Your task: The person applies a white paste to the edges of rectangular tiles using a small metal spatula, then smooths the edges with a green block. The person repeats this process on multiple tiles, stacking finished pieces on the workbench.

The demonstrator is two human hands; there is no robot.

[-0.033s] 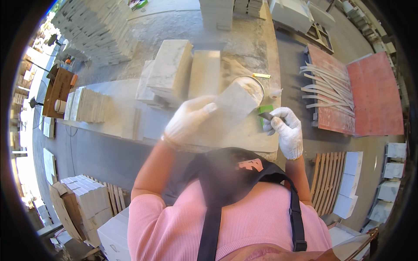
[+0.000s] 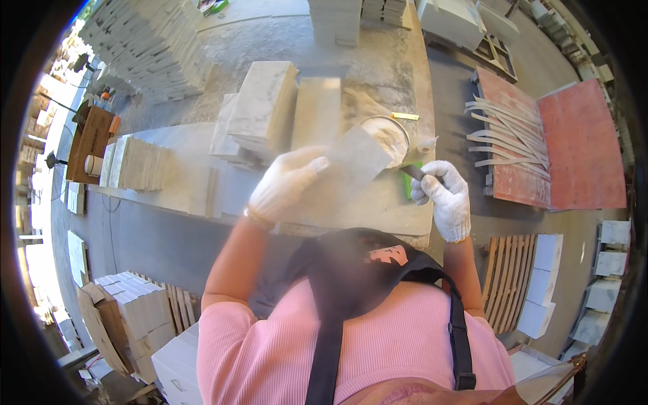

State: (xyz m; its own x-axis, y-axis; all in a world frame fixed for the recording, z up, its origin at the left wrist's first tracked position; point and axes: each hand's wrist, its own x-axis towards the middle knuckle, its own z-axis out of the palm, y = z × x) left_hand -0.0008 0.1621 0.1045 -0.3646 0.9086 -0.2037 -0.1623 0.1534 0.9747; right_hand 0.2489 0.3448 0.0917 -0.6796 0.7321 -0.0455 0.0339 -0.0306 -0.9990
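The tile [image 2: 361, 158] was a thin, pale grey square of stone with faint veining, held tilted above the workbench [image 2: 351, 209], its far corner over the bucket [image 2: 391, 138]. The left hand [image 2: 283, 183], in a white glove, was closed on the tile's near left edge, fingers curled over the top. The right hand [image 2: 444, 192], also gloved in white, was closed round the dark handle of a tool [image 2: 413, 173] just right of the tile; the tool's working end was hidden behind the tile's edge, so its kind could not be told.

The bucket stood on the bench just beyond the tile, round, with a pale rim, holding a grey-white paste. A green object [image 2: 409, 183] lay on the bench beside the right hand, and a small yellow strip [image 2: 405, 116] lay just beyond the bucket.

Left of the bucket stood two thick marble blocks [image 2: 266, 108], white with grey veins, side by side on the dusty bench. Farther left, a row of thin slabs [image 2: 138, 162] stood on edge. At the right, a red board [image 2: 560, 145] carried a loose heap of white strips [image 2: 503, 131]. Near right, white blocks [image 2: 543, 283] stood beside a wooden pallet [image 2: 503, 283]. Near left, cartons [image 2: 131, 314] of pale tiles were stacked, and at far left a large stack [image 2: 145, 47] of tiles filled the corner.
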